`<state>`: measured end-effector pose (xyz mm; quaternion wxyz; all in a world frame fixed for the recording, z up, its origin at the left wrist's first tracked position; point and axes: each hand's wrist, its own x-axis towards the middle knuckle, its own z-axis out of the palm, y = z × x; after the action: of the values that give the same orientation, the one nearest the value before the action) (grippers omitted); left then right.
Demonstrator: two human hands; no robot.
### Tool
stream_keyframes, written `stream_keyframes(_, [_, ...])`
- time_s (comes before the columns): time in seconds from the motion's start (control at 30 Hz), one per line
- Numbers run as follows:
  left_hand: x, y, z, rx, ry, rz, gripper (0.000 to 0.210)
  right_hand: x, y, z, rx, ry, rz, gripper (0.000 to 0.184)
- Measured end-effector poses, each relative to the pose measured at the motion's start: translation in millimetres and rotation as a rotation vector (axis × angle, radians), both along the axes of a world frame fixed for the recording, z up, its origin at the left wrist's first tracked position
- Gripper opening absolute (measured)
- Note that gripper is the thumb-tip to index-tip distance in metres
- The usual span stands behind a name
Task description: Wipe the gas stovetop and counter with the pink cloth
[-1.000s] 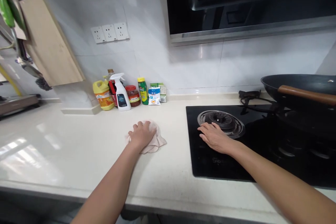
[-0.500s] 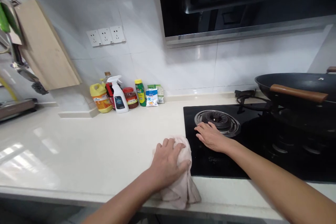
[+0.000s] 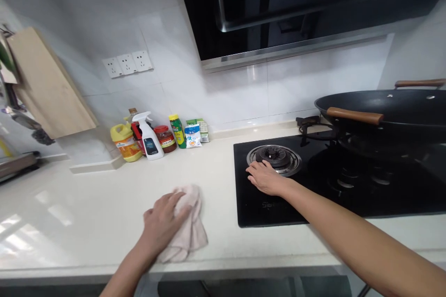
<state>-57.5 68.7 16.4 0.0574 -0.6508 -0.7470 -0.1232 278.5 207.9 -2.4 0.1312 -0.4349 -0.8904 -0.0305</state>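
Under my left hand (image 3: pixel 163 220) a pale pink cloth (image 3: pixel 190 236) is bunched against the white countertop (image 3: pixel 114 213), left of the stove. The fingers curl over the cloth and press it down. My right hand (image 3: pixel 265 178) rests on the black glass gas stove (image 3: pixel 258 211), fingers spread and holding nothing. Its fingertips lie at the front left rim of the round burner (image 3: pixel 275 157).
A black wok (image 3: pixel 369 106) with wooden handles sits on the stove's right side. Along the wall stand a yellow jug (image 3: pixel 126 144), a white spray bottle (image 3: pixel 149 139), a red-lidded jar (image 3: pixel 165 139), a green bottle (image 3: pixel 177 132) and a small packet (image 3: pixel 193 137). A range hood (image 3: pixel 296 4) hangs above.
My left hand has slid the cloth leftward over the countertop, away from the stove's edge. My right hand stays by the burner. The view has shifted to the right.
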Motion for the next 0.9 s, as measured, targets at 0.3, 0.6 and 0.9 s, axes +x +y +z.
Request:
stream_keyframes(0.3, [-87.6, -14.1, 7.3, -0.009, -0.045, 0.364, 0.059, -3.8, 4.6, -3.9, -0.005, 0.034, -0.010, 0.032])
stream_keyframes(0.6, [-8.4, -36.0, -12.1, 0.102, -0.028, 0.150, 0.049, -5.2, 1.6, -3.7, -0.017, 0.030, -0.019, 0.034])
stream_keyframes(0.9, [90.9, -47.1, -32.5, 0.242, -0.042, -0.309, 0.043, -5.2, 0.7, -3.2, -0.005, 0.015, -0.026, 0.034])
